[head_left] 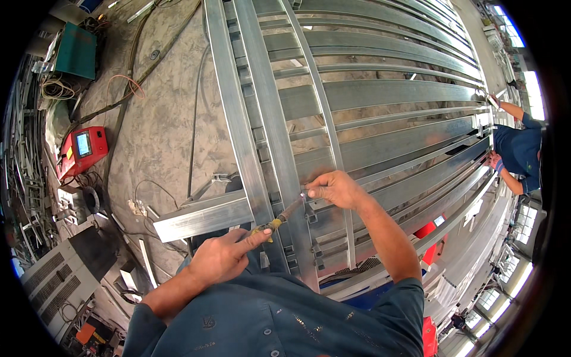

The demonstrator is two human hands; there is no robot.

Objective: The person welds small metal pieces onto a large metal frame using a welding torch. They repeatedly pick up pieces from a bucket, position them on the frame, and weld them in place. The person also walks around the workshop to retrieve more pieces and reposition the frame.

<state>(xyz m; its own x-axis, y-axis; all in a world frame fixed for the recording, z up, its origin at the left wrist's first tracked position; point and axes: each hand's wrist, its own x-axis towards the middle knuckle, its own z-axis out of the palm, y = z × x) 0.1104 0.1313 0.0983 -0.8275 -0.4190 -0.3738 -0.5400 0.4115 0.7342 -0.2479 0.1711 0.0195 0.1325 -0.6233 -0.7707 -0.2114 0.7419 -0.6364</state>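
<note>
My left hand is wrapped round a welding torch with a yellowish, worn grip. Its slim nozzle slants up and to the right over a long silvery metal rail. At the nozzle's tip, close to my right fingertips, there is a small bright spot on the metal. My right hand has thumb and forefinger pinched together just beside that spot. Whatever lies between those fingers is too small to make out. The rail belongs to a large metal frame of parallel bars, and small brackets sit along the rail near the torch.
A co-worker stands at the frame's far right end, hands on it. To the left, a red machine with a screen and dark cables lie on the floor. A grey vented cabinet is at lower left; a metal beam juts out left.
</note>
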